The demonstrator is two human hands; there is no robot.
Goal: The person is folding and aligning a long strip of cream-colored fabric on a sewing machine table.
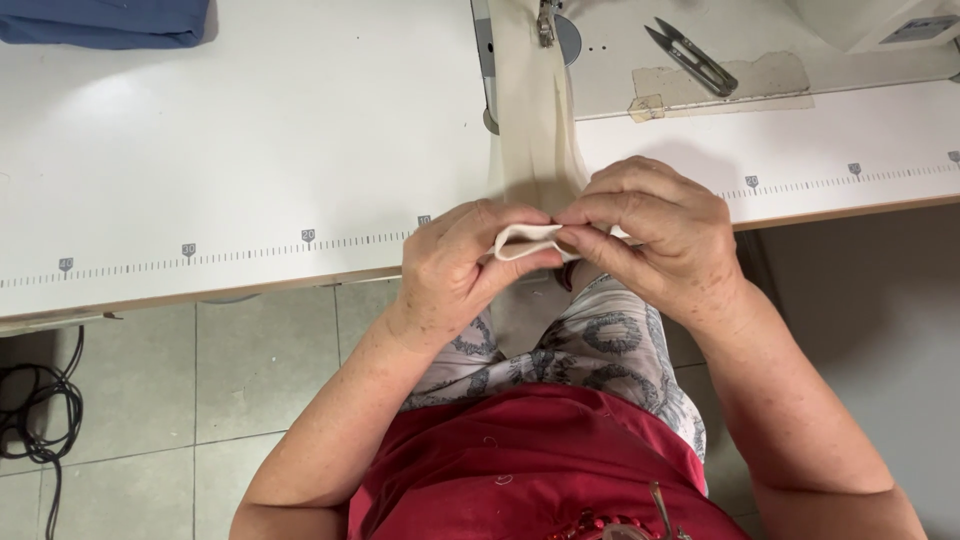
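Cream fabric strip (530,130), end folded, pinched between left hand (455,265) and right hand (655,235) fingertips; far end at presser foot (546,22), none stitched.

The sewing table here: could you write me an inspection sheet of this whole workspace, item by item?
Surface: white sewing table with a printed ruler strip along its front edge.
Job's things: cream fabric strip runs from the machine's needle area down to the hands; its folded end is pinched between both hands.
Clutter: metal thread snips on the machine bed; folded blue cloth at the far left corner; taped patch under the snips.
Grippers: left hand and right hand both grip the fold.
Cables: black cables coiled on the floor, left.
Surroundings: pale tiled floor.
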